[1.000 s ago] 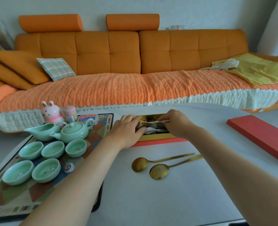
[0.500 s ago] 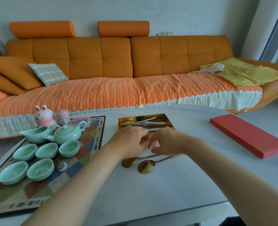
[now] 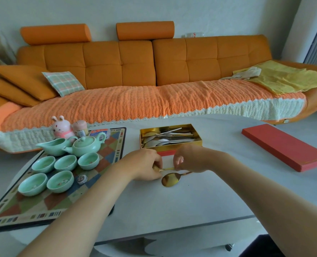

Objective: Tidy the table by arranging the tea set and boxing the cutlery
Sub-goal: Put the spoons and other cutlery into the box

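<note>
Left hand (image 3: 144, 166) and right hand (image 3: 191, 161), fingers pinched on upper gold spoon (image 3: 165, 169); second gold spoon (image 3: 170, 179) flat on white table (image 3: 200, 197), before open cutlery box (image 3: 170, 138).

Table (image 3: 200, 204) runs across the near ground, sofa (image 3: 135, 71) behind it at 12 o'clock. At 9 o'clock on the table lies the mat (image 3: 105, 158), and on it 5 cups (image 3: 66, 162) sit in 2 rows, 3 behind, 2 in front. Behind the cups stand the teapot (image 3: 84, 146) and, just to its left, the pitcher (image 3: 53, 146). At the centre sits the open box (image 3: 199, 140) with cutlery (image 3: 165, 139) in it. Just before the box, at 6 o'clock of it, both hands meet over 2 spoons: left hand (image 3: 144, 166), right hand (image 3: 194, 160), one spoon (image 3: 169, 179) lying on the table between them. The lid (image 3: 284, 145) lies well apart at 3 o'clock.
</note>
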Action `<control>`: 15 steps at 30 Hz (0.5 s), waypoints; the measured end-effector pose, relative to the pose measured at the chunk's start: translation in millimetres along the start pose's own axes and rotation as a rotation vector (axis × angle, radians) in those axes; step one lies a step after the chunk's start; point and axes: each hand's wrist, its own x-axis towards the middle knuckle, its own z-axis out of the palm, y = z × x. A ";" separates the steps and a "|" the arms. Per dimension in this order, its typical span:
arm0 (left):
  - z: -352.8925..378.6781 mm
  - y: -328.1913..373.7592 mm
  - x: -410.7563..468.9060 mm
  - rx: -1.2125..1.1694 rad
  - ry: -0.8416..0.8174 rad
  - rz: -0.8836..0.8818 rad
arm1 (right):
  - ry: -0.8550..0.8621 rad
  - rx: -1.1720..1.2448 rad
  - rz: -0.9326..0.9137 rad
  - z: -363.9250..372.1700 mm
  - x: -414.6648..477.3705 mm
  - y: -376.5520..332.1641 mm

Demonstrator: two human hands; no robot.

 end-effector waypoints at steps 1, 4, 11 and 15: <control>-0.2 -1.0 0.4 -0.015 -0.004 -0.011 | -0.004 0.014 -0.005 -0.4 0.9 0.0; -3.8 -7.5 1.9 -0.125 -0.003 -0.056 | 0.018 0.098 -0.010 -2.2 4.7 1.2; -20.2 -26.8 15.5 -0.429 0.487 -0.152 | 0.361 0.332 -0.031 -23.9 16.8 13.9; -15.4 -35.8 34.0 -0.320 0.650 -0.124 | 0.498 0.373 0.024 -30.1 34.8 22.1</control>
